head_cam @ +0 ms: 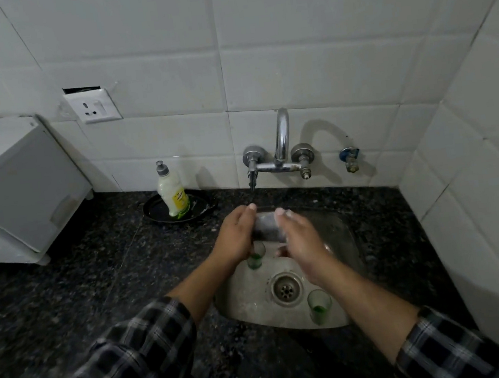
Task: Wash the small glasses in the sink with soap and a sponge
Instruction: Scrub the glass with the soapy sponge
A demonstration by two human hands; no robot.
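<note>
My left hand [236,237] and my right hand [302,238] clasp a grey sponge [266,225] between them above the back of the steel sink [248,300]. My left fingers curl over its left end. Foam covers my right fingers, which wrap its right end. A small glass with a green base [254,259] stands in the sink right under my left hand, partly hidden. Another green-based small glass [319,305] stands upright at the sink's front right, beside the drain [286,288]. Something reddish [283,250] shows under my right hand, too blurred to identify.
A dish soap bottle [172,193] stands on a black plate [157,213] on the dark granite counter [101,267], left of the sink. The wall tap [282,144] arches over the sink. A white appliance [9,191] sits far left, and a tiled wall closes the right side.
</note>
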